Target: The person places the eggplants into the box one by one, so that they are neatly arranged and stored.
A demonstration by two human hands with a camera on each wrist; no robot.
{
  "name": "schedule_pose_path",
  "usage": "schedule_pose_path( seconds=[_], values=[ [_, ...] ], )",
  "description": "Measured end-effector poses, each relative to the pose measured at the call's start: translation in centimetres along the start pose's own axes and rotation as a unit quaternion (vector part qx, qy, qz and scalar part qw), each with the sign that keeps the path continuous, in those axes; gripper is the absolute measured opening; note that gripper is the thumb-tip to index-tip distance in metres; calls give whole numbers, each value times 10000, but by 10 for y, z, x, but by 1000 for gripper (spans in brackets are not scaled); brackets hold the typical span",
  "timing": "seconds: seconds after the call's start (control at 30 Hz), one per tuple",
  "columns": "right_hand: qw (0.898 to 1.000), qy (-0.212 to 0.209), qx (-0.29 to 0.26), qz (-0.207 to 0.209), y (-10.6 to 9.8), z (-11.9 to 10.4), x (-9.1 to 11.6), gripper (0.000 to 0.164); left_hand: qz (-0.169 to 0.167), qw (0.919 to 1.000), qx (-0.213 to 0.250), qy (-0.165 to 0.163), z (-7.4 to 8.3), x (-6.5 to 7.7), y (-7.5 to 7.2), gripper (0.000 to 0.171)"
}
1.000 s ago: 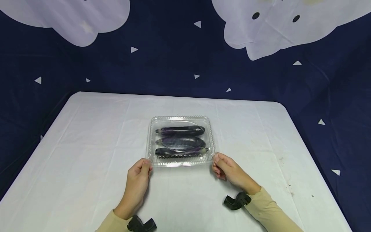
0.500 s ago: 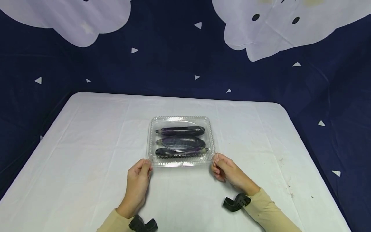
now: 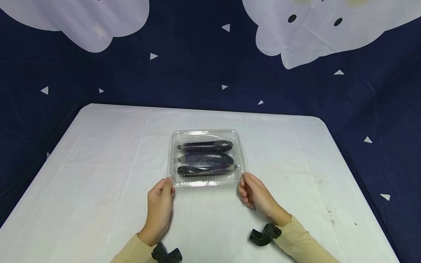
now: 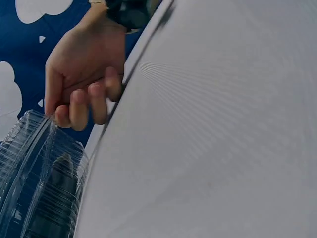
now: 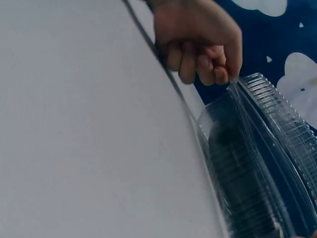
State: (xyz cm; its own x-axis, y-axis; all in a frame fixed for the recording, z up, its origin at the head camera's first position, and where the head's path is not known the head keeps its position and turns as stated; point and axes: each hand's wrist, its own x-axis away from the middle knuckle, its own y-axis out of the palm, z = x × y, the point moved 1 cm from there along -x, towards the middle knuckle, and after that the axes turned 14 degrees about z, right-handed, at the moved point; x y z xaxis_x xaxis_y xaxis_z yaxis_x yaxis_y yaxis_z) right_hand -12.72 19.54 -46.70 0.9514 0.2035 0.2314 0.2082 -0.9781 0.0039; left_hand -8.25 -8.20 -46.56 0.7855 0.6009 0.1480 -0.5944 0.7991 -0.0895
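A clear plastic clamshell container (image 3: 204,181) lies on the white table with its lid down. Three dark purple eggplants lie crosswise inside it: a back eggplant (image 3: 205,146), a middle eggplant (image 3: 210,159) and a front eggplant (image 3: 204,170). My left hand (image 3: 159,208) pinches the container's near left corner between thumb and index finger. At the near right corner, my right hand (image 3: 261,199) does the same. The wrist views show the ridged container wall (image 4: 29,144) beside my left fingers and the lid edge (image 5: 287,114) below my right thumb; the other fingers are curled.
The white tablecloth (image 3: 98,164) has faint creases and small brown specks toward the right. A dark blue curtain (image 3: 187,73) with white clouds and triangles hangs behind the table. Black wrist mounts (image 3: 266,234) sit at both sleeves.
The hands' grip on the corners persists. My left wrist has shifted slightly right and my right wrist slightly left, and the container appears marginally farther back; the head view has also shifted a little.
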Motion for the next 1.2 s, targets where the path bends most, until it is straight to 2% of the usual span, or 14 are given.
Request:
schedule_pose_path(
  seconds=[0.23,0.4,0.67,0.9,1.07,1.2],
  values=[
    [9979,92,-240,586,4,-1,-1,39,-277,9996,-19,-80,3,0,1,41],
    [9954,152,-334,890,8,-1,-1,36,-164,9998,-143,-34,0,-2,4,47],
    [9935,303,-453,1001,10,-1,-2,33,-318,9989,306,-143,-1,-2,11,43],
    [9911,369,-686,1079,11,-2,-2,34,21,9992,352,-180,2,-3,13,45],
    [9907,416,-719,1075,11,-2,-2,35,-85,9969,698,-365,3,-3,14,44],
    [9902,459,-718,1109,11,-1,-2,35,-164,9957,802,-436,2,-3,13,44]
  ],
)
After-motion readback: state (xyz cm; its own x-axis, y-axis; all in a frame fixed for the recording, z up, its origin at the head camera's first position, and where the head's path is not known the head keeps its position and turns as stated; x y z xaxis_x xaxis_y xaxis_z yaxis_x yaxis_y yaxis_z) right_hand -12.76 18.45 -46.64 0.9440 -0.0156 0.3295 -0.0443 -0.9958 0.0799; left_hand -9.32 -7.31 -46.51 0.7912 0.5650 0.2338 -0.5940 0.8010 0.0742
